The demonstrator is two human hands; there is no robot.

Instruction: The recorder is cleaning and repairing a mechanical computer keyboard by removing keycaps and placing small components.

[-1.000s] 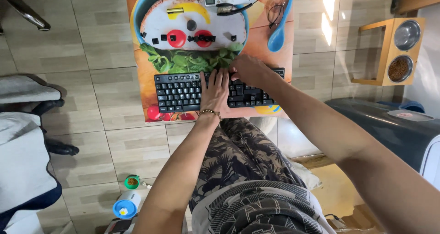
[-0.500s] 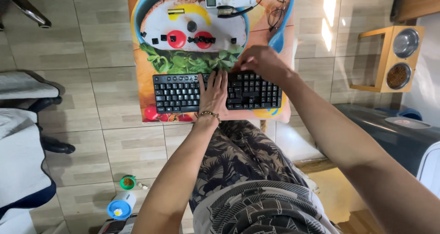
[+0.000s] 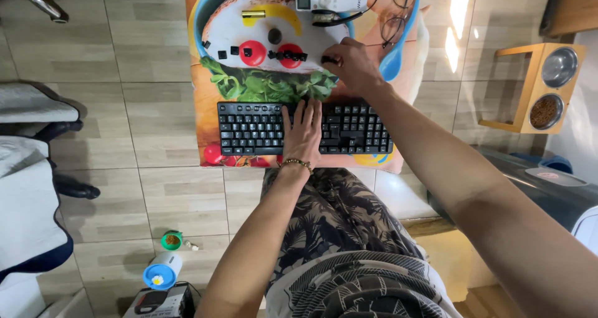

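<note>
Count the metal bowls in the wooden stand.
2. Both sit in the wooden stand on the floor at the right: an empty metal bowl in the farther hole, and a second bowl holding brown pellets in the nearer one. None looks hidden.

Your left hand [image 3: 303, 134] rests on matt black plastic keyboard [image 3: 305, 128]. Under it: printed table cover [image 3: 205, 115], smooth, slight sheen. Your right hand [image 3: 352, 62] pinches small black plastic keycap [image 3: 328, 61]. Floor tiles [image 3: 137, 56] matt, wood-grain look. Bowl stand [image 3: 529, 87] wood, bowls shiny metal.
</note>
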